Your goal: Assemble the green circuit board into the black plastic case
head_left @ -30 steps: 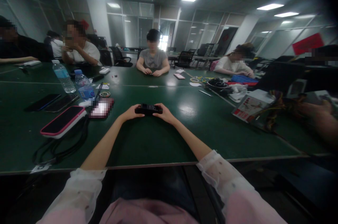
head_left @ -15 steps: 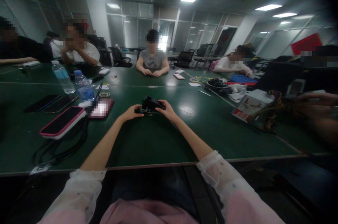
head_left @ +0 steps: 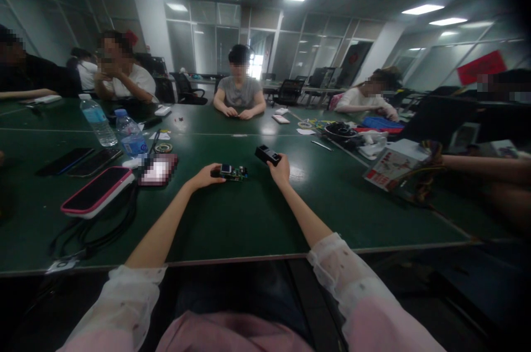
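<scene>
My left hand grips the left end of a small green circuit board that carries a little screen and several small parts. A black plastic cover is pinched in my right hand, tilted, to the right of the board and a little farther off. The cover and the board are apart, with green tabletop showing between them. Both hands are just over the table. The fingers of my left hand are partly hidden behind the board.
On the left lie a pink-edged case, phones, a cable and water bottles. At right stands a metal box with wires, near another person's arm. A person sits opposite.
The black cover has come off the circuit board and moved right with my right hand. My left hand keeps the board in place. At far right, another person's arm has shifted.
</scene>
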{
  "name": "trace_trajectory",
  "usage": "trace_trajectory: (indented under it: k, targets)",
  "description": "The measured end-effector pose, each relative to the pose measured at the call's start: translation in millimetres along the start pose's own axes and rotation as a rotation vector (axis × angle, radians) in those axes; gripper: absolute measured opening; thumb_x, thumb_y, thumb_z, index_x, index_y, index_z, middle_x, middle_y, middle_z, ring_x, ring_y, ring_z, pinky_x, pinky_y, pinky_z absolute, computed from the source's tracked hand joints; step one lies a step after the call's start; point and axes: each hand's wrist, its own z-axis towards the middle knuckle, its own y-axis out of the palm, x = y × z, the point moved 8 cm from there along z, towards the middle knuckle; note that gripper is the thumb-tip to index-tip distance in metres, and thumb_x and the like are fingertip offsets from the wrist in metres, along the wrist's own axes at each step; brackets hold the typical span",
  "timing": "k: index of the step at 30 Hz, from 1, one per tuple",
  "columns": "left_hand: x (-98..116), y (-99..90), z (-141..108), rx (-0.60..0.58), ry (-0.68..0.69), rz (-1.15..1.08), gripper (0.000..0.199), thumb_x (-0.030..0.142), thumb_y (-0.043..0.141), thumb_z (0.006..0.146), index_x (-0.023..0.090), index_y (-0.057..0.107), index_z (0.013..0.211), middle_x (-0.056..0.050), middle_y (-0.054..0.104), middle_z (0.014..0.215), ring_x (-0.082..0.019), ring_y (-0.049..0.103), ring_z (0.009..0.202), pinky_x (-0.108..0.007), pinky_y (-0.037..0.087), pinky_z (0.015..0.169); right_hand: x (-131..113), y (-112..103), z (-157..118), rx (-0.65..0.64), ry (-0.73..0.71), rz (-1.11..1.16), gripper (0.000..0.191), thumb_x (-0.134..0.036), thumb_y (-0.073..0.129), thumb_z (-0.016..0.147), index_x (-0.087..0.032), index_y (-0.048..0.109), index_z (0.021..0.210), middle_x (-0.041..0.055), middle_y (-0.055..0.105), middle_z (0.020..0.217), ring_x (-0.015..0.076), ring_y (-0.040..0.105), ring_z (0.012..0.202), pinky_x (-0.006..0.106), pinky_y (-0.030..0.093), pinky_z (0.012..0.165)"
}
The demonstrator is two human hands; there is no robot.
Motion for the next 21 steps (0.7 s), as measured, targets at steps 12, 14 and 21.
trace_trajectory:
  k: [12, 14, 21]
  targets:
    - [1, 1.3, 1, -0.006, 0.002, -0.015, 0.06, 0.031, 0.078, 0.066, 0.016, 0.056, 0.12, -0.013, 0.061, 0.124, -0.026, 0.057, 0.117, -0.046, 0.038, 0.103, -12, 0, 0, 0.012, -0.076, -0.013, 0.048, -0.046, 0.045, 0.088, -0.012, 0.048, 0.122, 0.0192, 0.057, 0.117, 0.0302, 0.05, 0.114, 0.051, 0.032, 0.102]
    - [0, 1.6, 1, -0.003, 0.0, -0.015, 0.06, 0.031, 0.078, 0.067, 0.015, 0.056, 0.12, -0.013, 0.062, 0.123, -0.027, 0.057, 0.116, -0.047, 0.038, 0.104, -15, -5, 0, 0.053, -0.077, -0.019, 0.053, -0.048, 0.04, 0.09, -0.011, 0.043, 0.128, 0.0187, 0.057, 0.115, 0.0301, 0.051, 0.113, 0.051, 0.031, 0.103]
    - [4, 1.9, 0, -0.013, 0.002, -0.005, 0.058, 0.031, 0.077, 0.068, 0.016, 0.057, 0.12, -0.012, 0.061, 0.123, -0.027, 0.057, 0.116, -0.047, 0.037, 0.104, -21, -17, -4, 0.112, -0.045, 0.025, 0.079, -0.054, 0.041, 0.089, -0.014, 0.007, 0.148, 0.0144, 0.06, 0.108, 0.0281, 0.057, 0.099, 0.045, 0.04, 0.092]
